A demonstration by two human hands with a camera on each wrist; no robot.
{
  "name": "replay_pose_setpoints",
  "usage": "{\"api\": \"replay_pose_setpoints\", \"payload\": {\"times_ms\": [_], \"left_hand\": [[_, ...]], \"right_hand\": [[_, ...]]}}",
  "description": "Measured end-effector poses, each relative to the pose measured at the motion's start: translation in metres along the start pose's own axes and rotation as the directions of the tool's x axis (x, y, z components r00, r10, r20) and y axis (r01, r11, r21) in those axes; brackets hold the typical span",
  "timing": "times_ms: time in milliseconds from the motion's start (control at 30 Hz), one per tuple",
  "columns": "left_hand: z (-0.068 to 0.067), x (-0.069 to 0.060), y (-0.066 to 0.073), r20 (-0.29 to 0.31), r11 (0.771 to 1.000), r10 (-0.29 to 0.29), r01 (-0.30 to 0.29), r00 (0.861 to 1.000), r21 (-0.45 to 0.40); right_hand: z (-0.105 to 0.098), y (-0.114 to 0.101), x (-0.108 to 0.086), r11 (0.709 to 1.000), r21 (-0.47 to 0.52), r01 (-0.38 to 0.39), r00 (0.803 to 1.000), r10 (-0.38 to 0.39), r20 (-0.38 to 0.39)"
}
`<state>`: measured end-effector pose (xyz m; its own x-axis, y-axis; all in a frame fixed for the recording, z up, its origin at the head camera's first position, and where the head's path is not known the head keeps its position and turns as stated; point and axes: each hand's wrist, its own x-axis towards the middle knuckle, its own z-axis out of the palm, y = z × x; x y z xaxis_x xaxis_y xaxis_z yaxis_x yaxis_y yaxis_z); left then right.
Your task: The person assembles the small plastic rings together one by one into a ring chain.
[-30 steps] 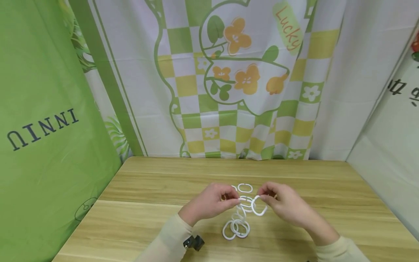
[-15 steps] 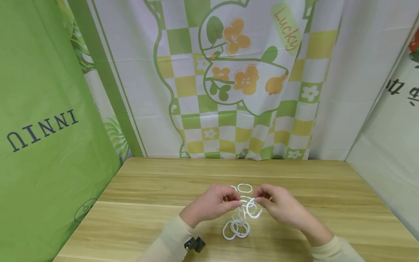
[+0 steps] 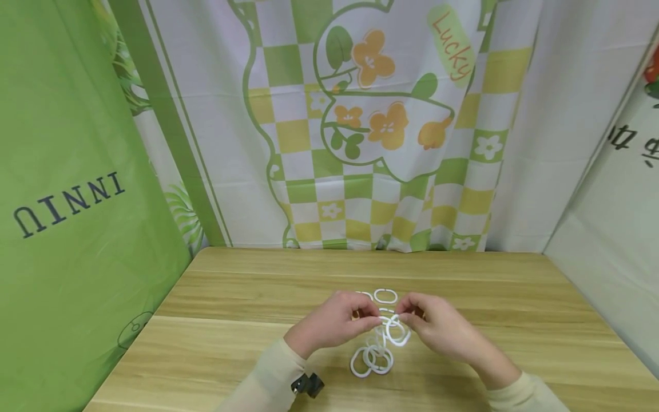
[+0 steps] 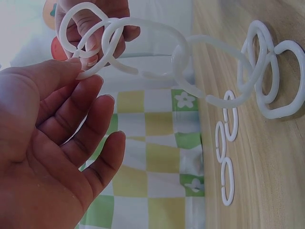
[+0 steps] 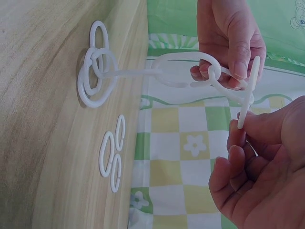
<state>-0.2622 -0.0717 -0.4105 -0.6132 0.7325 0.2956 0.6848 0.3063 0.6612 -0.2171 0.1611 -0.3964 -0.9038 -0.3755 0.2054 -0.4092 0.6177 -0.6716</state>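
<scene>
My left hand (image 3: 337, 321) pinches the top link of a chain of white oval links (image 4: 147, 24) between thumb and forefinger. The chain hangs down, and its lower links (image 3: 378, 360) lie bunched on the table. Between thumb and forefinger my right hand (image 3: 440, 327) pinches a white link (image 3: 399, 332), which touches and crosses the top link of the chain in the left wrist view. In the right wrist view the right hand's link (image 5: 248, 93) is seen edge-on against the chain's end. Whether the two are hooked together I cannot tell.
Three loose white links lie on the wooden table (image 3: 247, 286) behind the hands, one of them (image 3: 385, 296) at the back. A black object (image 3: 308, 384) is at the left wrist. A patterned curtain (image 3: 329, 189) stands behind the table, with a green cloth (image 3: 77, 286) on the left.
My right hand has moved left with its link, from beside the chain's top link to overlapping it. The left hand has hardly moved, and the bunched links on the table stay put.
</scene>
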Motion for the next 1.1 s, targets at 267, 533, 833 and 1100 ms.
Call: {"api": "replay_pose_setpoints", "payload": {"times_ms": [267, 533, 833, 1100], "left_hand": [[-0.0007, 0.0001, -0.0001, 0.0, 1.0, 0.002, -0.002, 1.0, 0.004], [-0.0013, 0.0008, -0.0007, -0.015, 1.0, 0.023, -0.023, 1.0, -0.014], [-0.0034, 0.0012, -0.0012, 0.008, 0.998, 0.044, -0.044, 0.999, -0.044], [-0.0024, -0.0003, -0.0014, 0.022, 0.999, 0.015, -0.013, 1.0, -0.053]], "right_hand": [[0.0026, 0.0015, 0.0006, 1.0, -0.01, 0.023, 1.0, -0.024, -0.021], [0.0039, 0.0039, -0.0002, 1.0, 0.014, 0.009, 1.0, -0.009, -0.023], [0.0021, 0.0026, -0.0006, 0.999, 0.028, -0.025, 0.997, 0.027, -0.07], [0.0069, 0.0052, -0.0012, 0.996, 0.037, -0.076, 0.991, 0.079, -0.104]]}}
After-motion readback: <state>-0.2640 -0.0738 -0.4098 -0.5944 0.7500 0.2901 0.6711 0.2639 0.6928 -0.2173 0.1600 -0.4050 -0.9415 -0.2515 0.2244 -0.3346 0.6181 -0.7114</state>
